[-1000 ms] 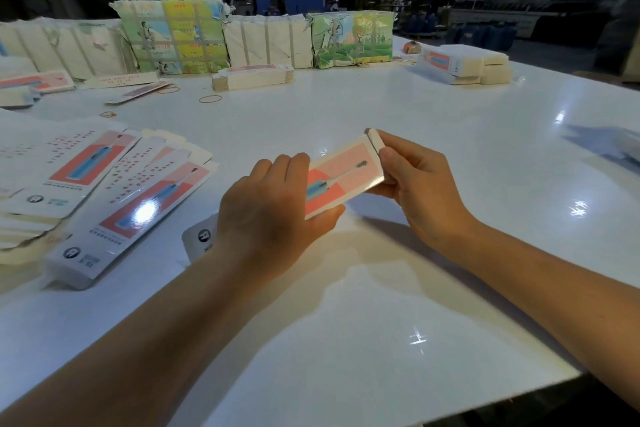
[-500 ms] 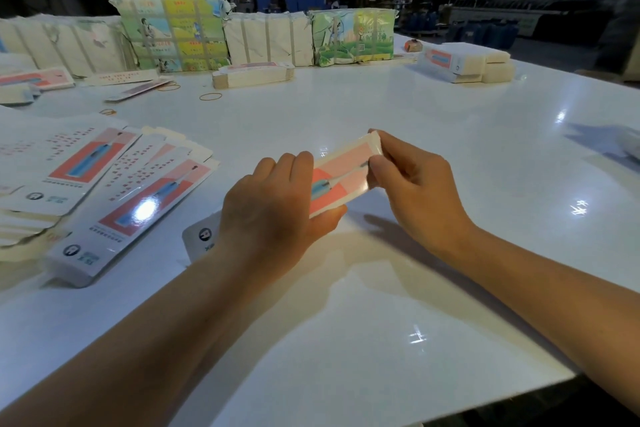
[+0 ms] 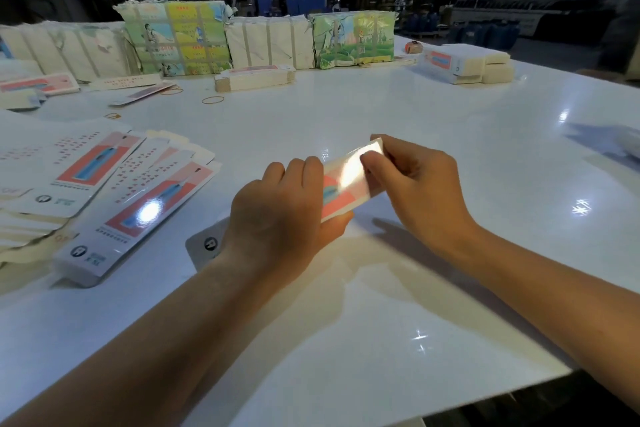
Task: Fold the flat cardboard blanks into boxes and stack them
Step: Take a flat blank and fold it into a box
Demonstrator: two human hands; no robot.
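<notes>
A long white box (image 3: 341, 185) with a pink and blue print is held just above the white table (image 3: 346, 305) at its middle. My left hand (image 3: 280, 211) grips the box's near half, fingers over the top and thumb below. My right hand (image 3: 419, 187) pinches the box's far end, fingers curled over the end flap. The near end of the box (image 3: 207, 244) pokes out behind my left wrist. Flat printed blanks (image 3: 114, 191) lie fanned out at the left. Folded boxes (image 3: 467, 64) are stacked at the far right.
Bundles of wrapped packs (image 3: 180, 38) line the table's far edge. A low stack of flat blanks (image 3: 254, 78) and loose rubber bands (image 3: 213, 100) lie in front of them. The table's front edge runs close at the lower right.
My right hand's fingers have closed over the box's far end, pressing the end flap in. The box has tilted a little and now catches a glare. My left hand has kept its grip.
</notes>
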